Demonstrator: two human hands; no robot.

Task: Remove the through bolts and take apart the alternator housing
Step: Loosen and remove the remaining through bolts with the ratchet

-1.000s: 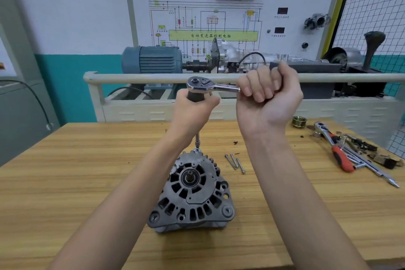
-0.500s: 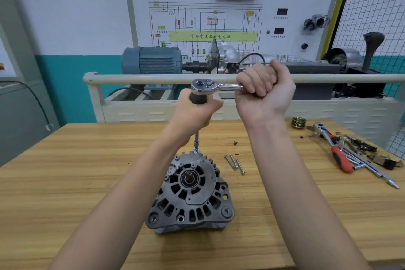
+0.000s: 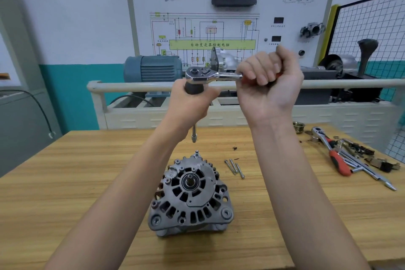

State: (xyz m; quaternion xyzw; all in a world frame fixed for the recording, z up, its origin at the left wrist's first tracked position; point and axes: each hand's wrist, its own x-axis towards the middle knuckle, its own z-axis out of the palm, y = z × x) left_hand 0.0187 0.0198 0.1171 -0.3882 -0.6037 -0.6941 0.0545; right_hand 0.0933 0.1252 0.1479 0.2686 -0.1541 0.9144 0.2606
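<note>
alternator housing stamped "d·s"; both hands hold ratchet.

We see a light wooden workbench with visible grain, filling the lower half of the view. Behind it stands a cream trainer stand with a rounded rail along its top edge. A white display board rises from it, printed with a wiring diagram and a green header strip of Chinese text. A blue-grey electric motor sits at the board's foot. The wall is white above and teal below. At right we have a black wire-mesh panel with a yellow edge. At left, a grey cabinet with a black cable hanging over it. Lighting is even and soft.
</note>
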